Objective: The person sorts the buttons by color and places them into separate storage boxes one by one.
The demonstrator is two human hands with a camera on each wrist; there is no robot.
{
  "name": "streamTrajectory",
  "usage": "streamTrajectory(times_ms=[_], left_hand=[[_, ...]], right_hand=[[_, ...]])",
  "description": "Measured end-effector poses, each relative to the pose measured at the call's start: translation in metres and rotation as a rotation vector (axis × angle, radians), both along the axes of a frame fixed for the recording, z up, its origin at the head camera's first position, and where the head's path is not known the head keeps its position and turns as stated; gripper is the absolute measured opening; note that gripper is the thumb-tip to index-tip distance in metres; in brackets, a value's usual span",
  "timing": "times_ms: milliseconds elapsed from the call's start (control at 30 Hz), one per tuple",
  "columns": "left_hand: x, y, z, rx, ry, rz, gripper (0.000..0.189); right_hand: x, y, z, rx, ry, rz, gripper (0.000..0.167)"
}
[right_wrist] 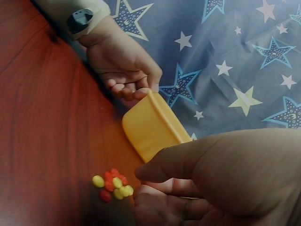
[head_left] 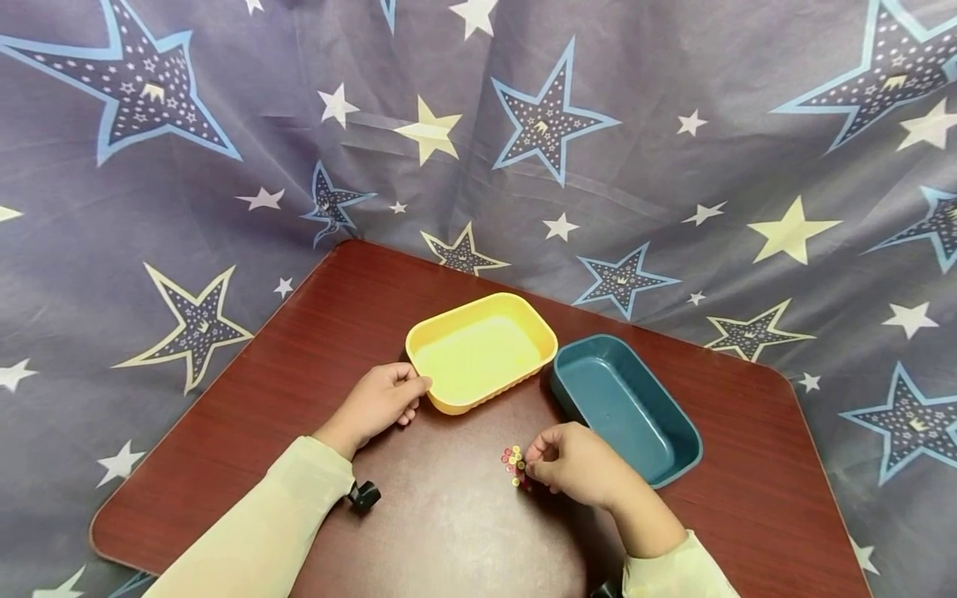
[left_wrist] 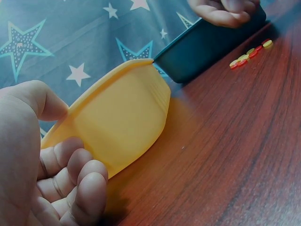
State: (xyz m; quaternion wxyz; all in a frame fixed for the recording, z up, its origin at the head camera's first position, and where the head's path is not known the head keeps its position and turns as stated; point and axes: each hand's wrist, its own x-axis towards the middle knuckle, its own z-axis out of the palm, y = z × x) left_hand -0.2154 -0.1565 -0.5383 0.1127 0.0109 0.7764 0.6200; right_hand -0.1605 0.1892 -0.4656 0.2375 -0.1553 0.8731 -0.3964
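Note:
My left hand (head_left: 381, 403) holds the near left rim of a yellow rectangular tub (head_left: 483, 357), thumb on top and curled fingers beside the outer wall. In the left wrist view, this tub (left_wrist: 124, 110) has its outer side toward the camera. On the table lies a cluster of small round red and yellow pieces (head_left: 514, 462). The fingertips of my right hand (head_left: 571, 465) are right beside that cluster. In the right wrist view, thumb and fingers point toward the pieces (right_wrist: 114, 184), and no piece shows between them.
A dark teal rectangular tub (head_left: 628, 407) stands to the right of the yellow one, close to its corner and partly behind my right hand. Both tubs stand on a reddish-brown wooden table (head_left: 299, 332) with rounded corners. A star-patterned curtain (head_left: 419, 191) hangs around the table's far edges.

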Motion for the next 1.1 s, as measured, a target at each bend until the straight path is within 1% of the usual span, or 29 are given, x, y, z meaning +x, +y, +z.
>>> streamTrajectory(times_ms=[100,233,500,633,900,1100], left_hand=[[0.000,0.001,0.001,-0.002,0.001,0.000,0.037],[0.001,0.001,0.002,-0.003,0.008,0.002,0.037],[0.001,0.002,0.002,0.002,0.005,-0.003,0.038],[0.001,0.002,0.001,-0.003,0.006,-0.003,0.038],[0.002,0.002,0.001,-0.002,0.009,-0.002,0.038],[0.002,0.002,0.002,-0.001,0.008,-0.001,0.038]], right_hand=[[0.005,0.001,-0.006,0.001,-0.002,-0.012,0.004],[0.010,0.000,-0.013,0.021,0.026,-0.032,0.007],[0.016,-0.002,-0.024,0.093,0.136,-0.080,0.013],[0.018,-0.003,-0.027,0.120,0.179,-0.078,0.014],[0.022,-0.005,-0.028,0.161,0.206,-0.092,0.017],[0.023,-0.006,-0.031,0.178,0.249,-0.084,0.019]])
